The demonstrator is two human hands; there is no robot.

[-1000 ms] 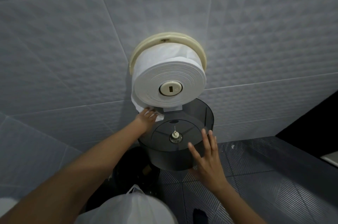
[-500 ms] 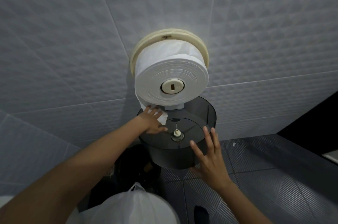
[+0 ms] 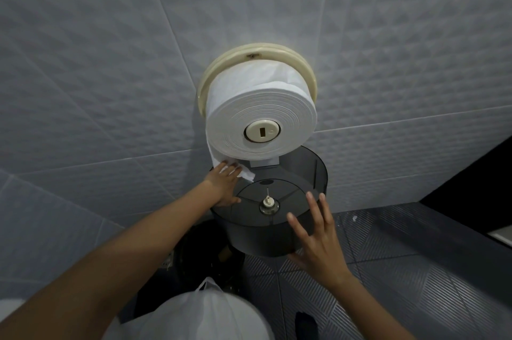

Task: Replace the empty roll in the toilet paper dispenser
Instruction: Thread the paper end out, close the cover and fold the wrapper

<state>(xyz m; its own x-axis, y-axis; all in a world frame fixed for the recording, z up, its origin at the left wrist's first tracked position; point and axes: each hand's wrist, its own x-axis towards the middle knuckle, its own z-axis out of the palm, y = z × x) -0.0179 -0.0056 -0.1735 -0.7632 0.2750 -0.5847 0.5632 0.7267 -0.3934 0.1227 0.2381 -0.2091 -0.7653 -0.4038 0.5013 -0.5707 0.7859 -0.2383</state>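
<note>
A full white toilet paper roll (image 3: 260,117) sits on the cream spindle hub (image 3: 262,131) of the wall dispenser's cream back plate (image 3: 304,65). The dark translucent cover (image 3: 293,190) hangs open below it, with a small lock pin (image 3: 267,201) at its centre. My left hand (image 3: 224,184) pinches the loose paper tail (image 3: 246,173) under the roll's left side, at the cover's upper left rim. My right hand (image 3: 315,240) is spread open against the cover's lower right edge.
Textured grey wall tiles surround the dispenser. A dark bin (image 3: 199,262) stands below on the ribbed grey floor (image 3: 415,270). A white plastic bag (image 3: 194,314) hangs near my body at the bottom. A dark opening (image 3: 476,173) lies at the right.
My left hand has pulled the paper tail a little down and to the right, over the cover's rim. My right hand has stayed spread at the cover's lower right edge.
</note>
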